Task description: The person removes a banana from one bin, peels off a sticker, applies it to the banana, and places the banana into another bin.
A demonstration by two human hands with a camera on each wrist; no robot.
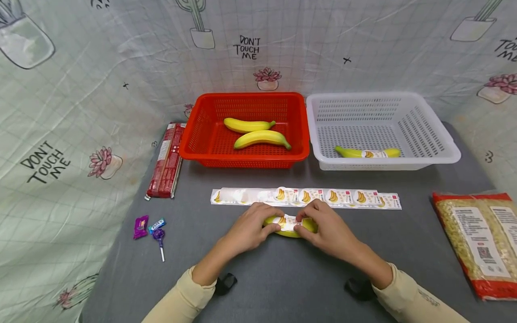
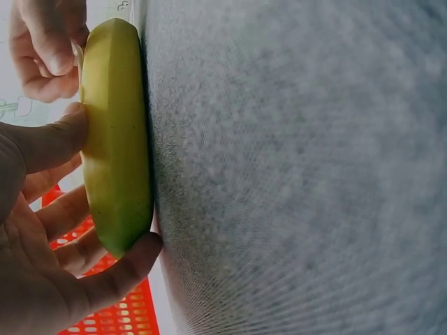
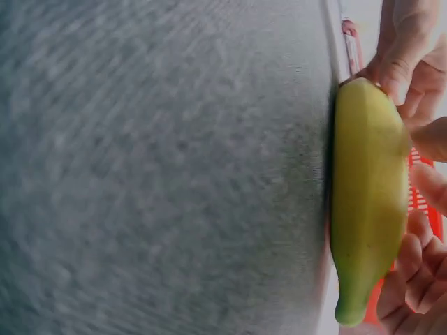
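On the grey table in front of me lies a yellow banana (image 1: 289, 233), greenish at its ends, with a white banana-picture sticker (image 1: 290, 222) along its upper side. My left hand (image 1: 248, 229) holds the banana's left part; the left wrist view shows the thumb against one side and fingers reaching round the greenish tip. At the sticker's right end, my right hand (image 1: 335, 231) pinches its edge between thumb and finger. That edge stands slightly off the peel in the left wrist view. Curled right fingers (image 3: 412, 269) lie beside the stem half in the right wrist view.
Behind the banana runs a strip of stickers (image 1: 307, 196). Farther back stand a red basket (image 1: 246, 158) with two bananas and a white basket (image 1: 383, 165) with one stickered banana. Left are a red packet (image 1: 165, 161), sweets (image 1: 140, 227) and a lollipop (image 1: 159, 234); right, a grain bag (image 1: 452, 224).
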